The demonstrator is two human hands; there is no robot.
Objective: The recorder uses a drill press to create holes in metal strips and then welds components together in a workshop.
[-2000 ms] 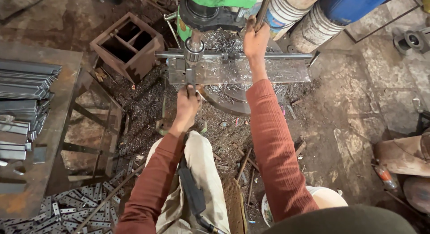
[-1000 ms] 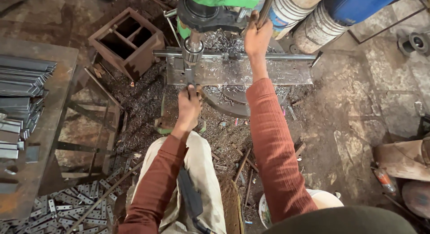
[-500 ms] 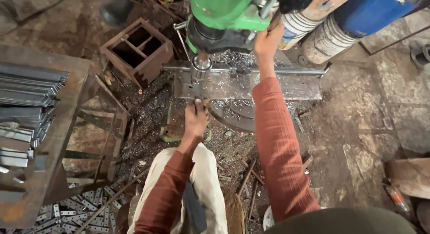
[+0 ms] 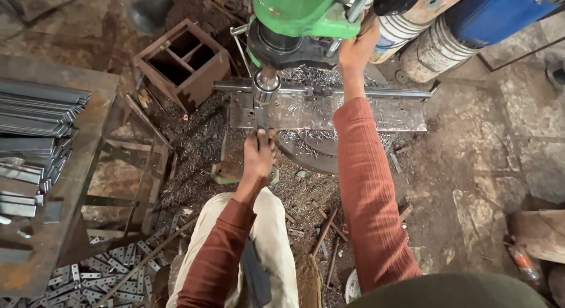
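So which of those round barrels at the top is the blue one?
The blue barrel is the one farthest right, in the top corner. The two barrels beside it are pale and dirty, with no blue body.

Glossy green-painted metal drill press, dull scratched steel plate, curly bright metal swarf, rusty box.

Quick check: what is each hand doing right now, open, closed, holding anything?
Left hand: closed on a small metal piece at the drill table's front edge.
Right hand: raised to the green drill press, apparently gripping its feed handle; fingers hidden.
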